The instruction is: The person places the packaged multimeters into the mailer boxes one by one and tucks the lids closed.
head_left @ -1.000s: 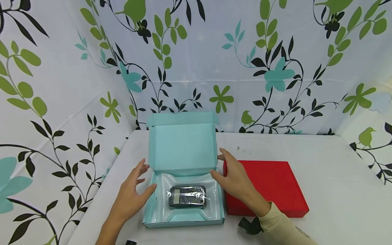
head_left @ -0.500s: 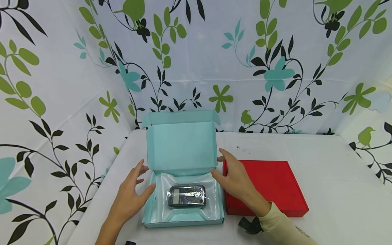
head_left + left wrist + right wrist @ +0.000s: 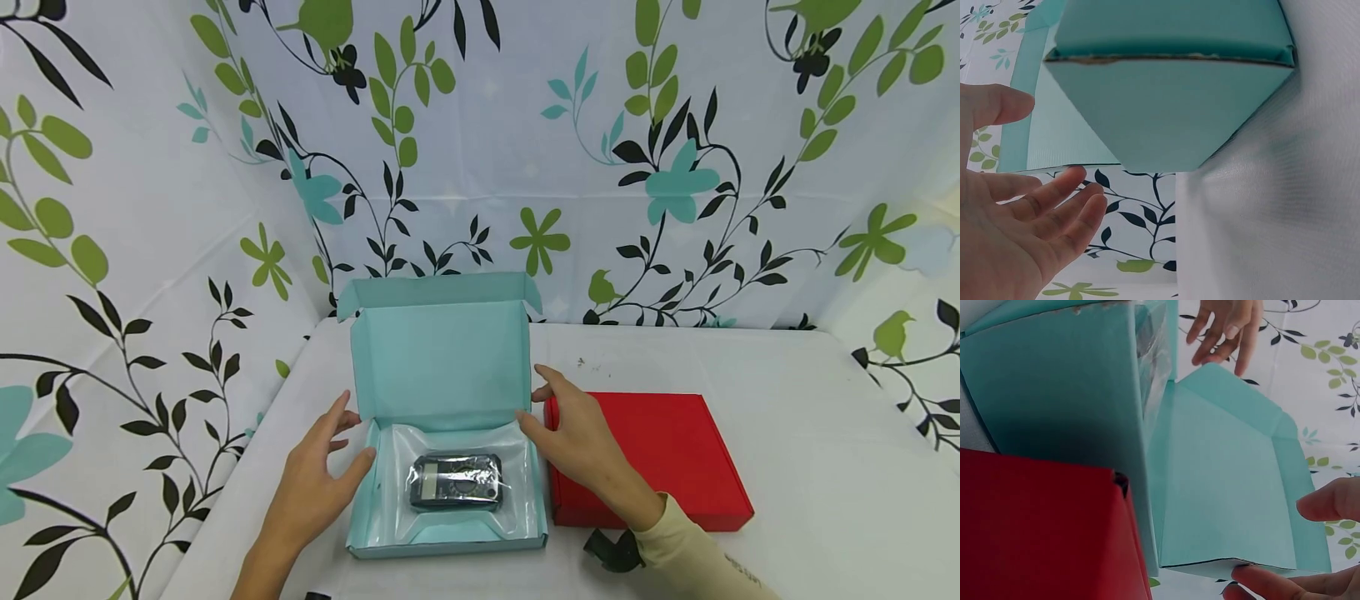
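Holding nothing, the left hand (image 3: 315,479) is relaxed beside the teal box (image 3: 447,549); only the left wrist view shows the wall it faces. Opening looks done: the lid (image 3: 442,362) is up. The meter (image 3: 456,482) lies inside, not lifted out. The right hand (image 3: 581,437) grasps nothing; its wrist view reveals fingertips at the lid's edge, beyond the red box (image 3: 667,458).

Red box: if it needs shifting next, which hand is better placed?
Probably the right hand: in the head view it reaches across part of the red box. The left hand is beyond the teal box, which lies between.
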{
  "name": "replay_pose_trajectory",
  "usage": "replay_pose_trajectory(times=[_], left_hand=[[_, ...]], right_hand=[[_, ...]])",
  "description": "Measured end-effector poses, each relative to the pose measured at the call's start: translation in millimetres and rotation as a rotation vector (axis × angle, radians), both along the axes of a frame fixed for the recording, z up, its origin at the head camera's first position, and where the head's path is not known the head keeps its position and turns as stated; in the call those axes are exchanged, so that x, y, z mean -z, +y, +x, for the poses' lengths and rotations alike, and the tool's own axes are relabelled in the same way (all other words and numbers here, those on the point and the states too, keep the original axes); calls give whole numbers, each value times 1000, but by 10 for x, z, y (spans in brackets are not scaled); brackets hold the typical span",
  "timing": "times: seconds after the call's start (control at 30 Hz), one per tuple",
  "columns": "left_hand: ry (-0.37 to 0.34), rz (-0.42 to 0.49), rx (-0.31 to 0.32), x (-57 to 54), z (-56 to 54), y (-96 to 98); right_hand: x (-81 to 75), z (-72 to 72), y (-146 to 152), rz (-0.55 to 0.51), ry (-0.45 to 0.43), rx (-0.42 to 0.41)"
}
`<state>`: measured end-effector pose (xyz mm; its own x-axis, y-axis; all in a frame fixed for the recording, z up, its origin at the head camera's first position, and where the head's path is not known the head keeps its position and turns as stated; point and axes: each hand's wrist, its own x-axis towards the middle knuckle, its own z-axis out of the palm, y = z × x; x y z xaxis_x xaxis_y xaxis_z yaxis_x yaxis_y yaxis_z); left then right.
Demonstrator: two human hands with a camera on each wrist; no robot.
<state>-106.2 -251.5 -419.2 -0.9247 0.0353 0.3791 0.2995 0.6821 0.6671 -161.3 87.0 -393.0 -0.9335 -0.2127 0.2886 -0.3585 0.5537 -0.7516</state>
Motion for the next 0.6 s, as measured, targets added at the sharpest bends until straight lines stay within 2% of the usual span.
replay_pose_trajectory(times=[0.6], left_hand=[[66, -37, -47, 36, -27, -15]], right_hand=[[-20, 5, 18, -3, 14, -23]])
